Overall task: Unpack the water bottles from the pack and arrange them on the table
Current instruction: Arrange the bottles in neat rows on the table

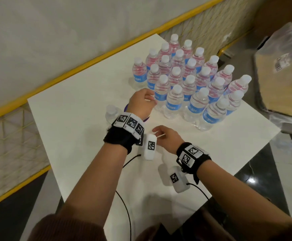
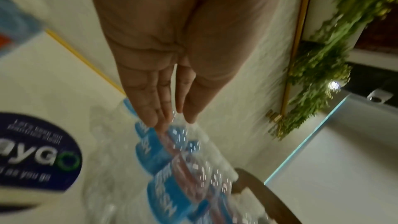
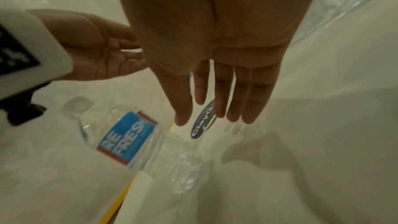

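Note:
Several clear water bottles (image 1: 190, 79) with white caps and blue labels stand in rows on the far right part of the white table (image 1: 75, 119). One more bottle (image 1: 111, 112) stands apart on the left, partly hidden behind my left wrist; its label reads in the right wrist view (image 3: 129, 139). My left hand (image 1: 151, 99) is open, its straight fingers (image 2: 159, 117) reaching the nearest row of bottles (image 2: 172, 159). My right hand (image 1: 158, 133) hovers open over the table, holding nothing, its fingers (image 3: 247, 108) straight.
A round dark blue sticker (image 2: 38, 156) lies on the table under my left wrist. Torn plastic wrap over a cardboard tray (image 1: 284, 70) sits off the table's right side. A yellow railing with mesh (image 1: 89, 62) runs behind the table. Dark floor (image 1: 272, 171) lies to the right.

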Demonstrator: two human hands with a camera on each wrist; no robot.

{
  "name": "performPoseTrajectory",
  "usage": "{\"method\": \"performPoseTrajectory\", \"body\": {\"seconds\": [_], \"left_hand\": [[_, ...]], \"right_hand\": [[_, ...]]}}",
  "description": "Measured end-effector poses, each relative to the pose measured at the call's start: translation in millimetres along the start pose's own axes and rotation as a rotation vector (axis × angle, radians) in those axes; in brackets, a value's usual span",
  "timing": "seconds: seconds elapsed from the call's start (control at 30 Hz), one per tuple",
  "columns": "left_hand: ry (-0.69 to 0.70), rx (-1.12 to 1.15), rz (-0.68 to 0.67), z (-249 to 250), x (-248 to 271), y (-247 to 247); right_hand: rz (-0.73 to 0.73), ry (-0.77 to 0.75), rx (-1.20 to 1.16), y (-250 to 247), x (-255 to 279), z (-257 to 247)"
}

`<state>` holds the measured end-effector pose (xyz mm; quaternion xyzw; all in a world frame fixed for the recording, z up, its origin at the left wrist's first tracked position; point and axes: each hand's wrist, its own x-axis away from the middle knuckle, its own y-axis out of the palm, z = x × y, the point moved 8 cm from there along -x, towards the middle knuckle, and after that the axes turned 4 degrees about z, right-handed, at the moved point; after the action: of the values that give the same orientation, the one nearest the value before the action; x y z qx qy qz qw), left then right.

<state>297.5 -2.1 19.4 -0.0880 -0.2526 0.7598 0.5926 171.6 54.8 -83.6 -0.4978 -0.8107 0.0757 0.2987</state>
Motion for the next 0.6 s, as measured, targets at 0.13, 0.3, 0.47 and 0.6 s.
{"method": "performPoseTrajectory", "body": {"seconds": [0.13,0.3,0.47,0.6], "left_hand": [[0.049,0.046,0.163,9.7,3.9,-56.5],[0.009,-0.104,0.287,-16.3,5.1,-99.6],[-0.278,-0.156,0.039,-70.4,7.1,-86.9],[-0.244,-0.196,-0.045,-88.5,5.3,-73.5]], "right_hand": [[-0.054,-0.117,0.044,31.7,-1.6,-35.5],[-0.057,-0.258,0.077,60.1,-3.7,-78.2],[-0.001,-0.262,0.030,66.5,-4.4,-92.0],[0.029,-0.238,-0.012,59.4,-0.9,-84.6]]}}
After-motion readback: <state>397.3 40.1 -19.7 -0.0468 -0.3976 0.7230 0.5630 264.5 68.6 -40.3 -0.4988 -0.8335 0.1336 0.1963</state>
